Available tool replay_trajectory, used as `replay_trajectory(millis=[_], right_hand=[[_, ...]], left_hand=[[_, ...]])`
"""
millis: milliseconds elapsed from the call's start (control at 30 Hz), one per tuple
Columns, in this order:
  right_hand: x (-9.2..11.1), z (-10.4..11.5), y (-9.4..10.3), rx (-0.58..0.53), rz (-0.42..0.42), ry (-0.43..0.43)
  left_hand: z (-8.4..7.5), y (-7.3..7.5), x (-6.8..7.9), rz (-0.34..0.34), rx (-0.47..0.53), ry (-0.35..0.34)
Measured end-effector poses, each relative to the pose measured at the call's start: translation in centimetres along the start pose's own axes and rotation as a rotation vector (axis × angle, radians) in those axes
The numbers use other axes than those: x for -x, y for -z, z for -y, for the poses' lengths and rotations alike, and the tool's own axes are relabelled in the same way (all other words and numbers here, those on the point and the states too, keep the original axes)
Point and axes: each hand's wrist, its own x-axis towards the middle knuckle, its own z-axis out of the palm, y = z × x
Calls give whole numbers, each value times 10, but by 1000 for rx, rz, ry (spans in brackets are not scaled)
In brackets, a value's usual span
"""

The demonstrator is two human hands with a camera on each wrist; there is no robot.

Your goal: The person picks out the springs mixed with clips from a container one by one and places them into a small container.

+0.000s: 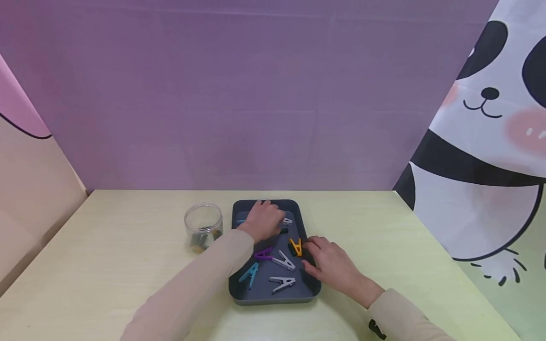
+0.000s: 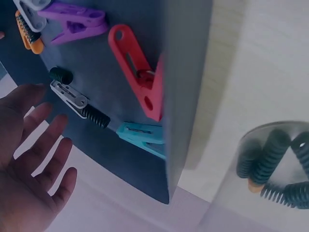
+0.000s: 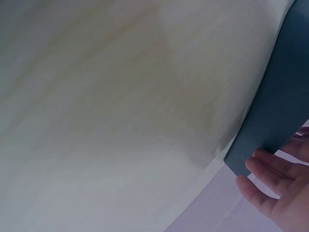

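Note:
In the head view, my left hand (image 1: 264, 220) is over the far part of a dark grey tray (image 1: 266, 297). Its fingers look relaxed in the left wrist view, close to a grey clip (image 2: 70, 95) and two dark green coils (image 2: 95, 116), with nothing visibly held. My right hand (image 1: 332, 265) rests at the tray's right rim, fingers loosely bent, nearest a yellow-orange clip (image 1: 296, 247) with a dark coil beside it. Also inside the tray are a purple clip (image 1: 263, 254), a red clip (image 2: 137, 72), blue clips (image 1: 250, 273) and several grey ones (image 1: 282, 283).
A clear round jar (image 1: 204, 219) stands left of the tray, with dark green coils (image 2: 270, 157) and something orange inside. Both stand on a pale wooden table (image 1: 136, 237). A purple backdrop (image 1: 239, 94) rises behind, and a panda print (image 1: 482, 199) is at right.

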Motion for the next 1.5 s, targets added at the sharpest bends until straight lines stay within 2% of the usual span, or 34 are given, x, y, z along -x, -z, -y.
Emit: replay_trajectory(millis=[400,667,933,1500], right_hand=[[0,-1,-1,5,6,-1],[0,-1,0,4,7,4],[0,-2,-2,12,13,4],[-1,-1,0,7,30,-9]], left_hand=[[-1,-6,-8,72,-5,-30],[-4,-11,-9,109,-86,-55],[-7,-13,-6,96,-157,-61],[-5,-15,-4,82,-101,-40]])
